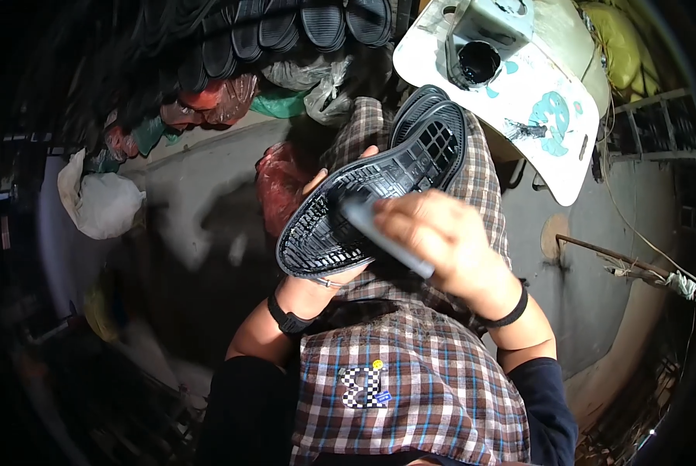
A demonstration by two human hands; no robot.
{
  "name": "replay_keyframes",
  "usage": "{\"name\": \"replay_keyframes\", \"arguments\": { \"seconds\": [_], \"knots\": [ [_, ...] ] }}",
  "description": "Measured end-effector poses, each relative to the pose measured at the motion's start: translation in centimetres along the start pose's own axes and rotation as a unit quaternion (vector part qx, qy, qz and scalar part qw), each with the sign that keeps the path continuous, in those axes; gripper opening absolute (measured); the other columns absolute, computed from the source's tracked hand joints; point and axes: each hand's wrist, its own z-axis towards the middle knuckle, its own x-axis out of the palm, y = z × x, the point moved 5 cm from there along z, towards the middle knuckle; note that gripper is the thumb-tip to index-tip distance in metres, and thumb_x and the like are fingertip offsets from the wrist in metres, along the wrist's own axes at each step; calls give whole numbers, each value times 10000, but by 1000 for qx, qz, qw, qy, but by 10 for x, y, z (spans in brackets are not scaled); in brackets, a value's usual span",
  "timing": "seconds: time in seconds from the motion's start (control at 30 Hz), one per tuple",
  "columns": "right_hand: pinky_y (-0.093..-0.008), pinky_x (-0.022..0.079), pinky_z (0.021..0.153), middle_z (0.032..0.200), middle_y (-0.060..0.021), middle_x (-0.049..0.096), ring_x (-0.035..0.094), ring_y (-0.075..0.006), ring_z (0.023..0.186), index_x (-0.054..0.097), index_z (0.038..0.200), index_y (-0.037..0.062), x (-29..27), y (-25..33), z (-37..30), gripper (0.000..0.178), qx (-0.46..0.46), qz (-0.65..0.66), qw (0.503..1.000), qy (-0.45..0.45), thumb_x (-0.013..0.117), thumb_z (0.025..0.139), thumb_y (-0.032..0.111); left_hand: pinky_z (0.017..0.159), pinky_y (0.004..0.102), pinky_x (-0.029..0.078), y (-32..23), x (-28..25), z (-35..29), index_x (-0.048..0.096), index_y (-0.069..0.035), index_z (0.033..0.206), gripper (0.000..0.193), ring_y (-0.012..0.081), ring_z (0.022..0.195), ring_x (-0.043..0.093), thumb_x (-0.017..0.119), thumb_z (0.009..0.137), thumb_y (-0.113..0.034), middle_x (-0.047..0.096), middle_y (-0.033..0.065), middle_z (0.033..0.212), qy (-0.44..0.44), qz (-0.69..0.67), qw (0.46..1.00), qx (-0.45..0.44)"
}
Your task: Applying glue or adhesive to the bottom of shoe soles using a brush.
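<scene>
My left hand (348,273) is closed around a black shoe sole (394,172) from below, with fingertips showing over its far edge. The sole lies tilted above my lap, its ribbed, gridded inner side facing up and looking wet near the wide end. In my right hand (435,231) is a brush with a flat grey handle (394,242). Its dark head is blurred and appears to touch the middle of the sole. Beyond the sole's narrow end, more black soles (419,99) rest on my checked apron (410,349).
A small white table (569,151) at the far right carries a cut plastic container (491,27) with black liquid inside its opening. Rows of black soles (324,23) stand at the back. Plastic bags (111,203) lie to the left, and a rusty rod (612,255) juts in from the right.
</scene>
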Motion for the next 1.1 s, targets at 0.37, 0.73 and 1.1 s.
{"name": "replay_keyframes", "arguments": {
  "seconds": [0.37,0.73,1.1],
  "knots": [
    [-316,510,677,875,-152,676,662,-250,746,657,996,36,-71,-170,-54,139,272,-161,930,-188,672,864,74,1009,687,343,1,-3,-5,469,-166,1387,599,452,1292,420,407,947,-569,426,180,1439,5,-137,989,-56],
    [-309,501,658,774,-63,683,636,-159,725,685,953,24,-79,-273,-75,162,400,-71,902,-144,670,898,175,1054,703,236,5,10,-3,388,-142,1440,693,438,1346,349,391,923,-604,358,184,1484,-2,-183,979,-86],
    [-353,550,731,1017,-113,648,657,-297,875,641,1037,35,-21,-28,-28,408,108,5,994,-28,694,640,-46,1021,703,305,4,-7,-1,336,-208,1469,651,414,1326,389,364,946,-595,360,167,1482,28,-108,993,-40]
  ]
}}
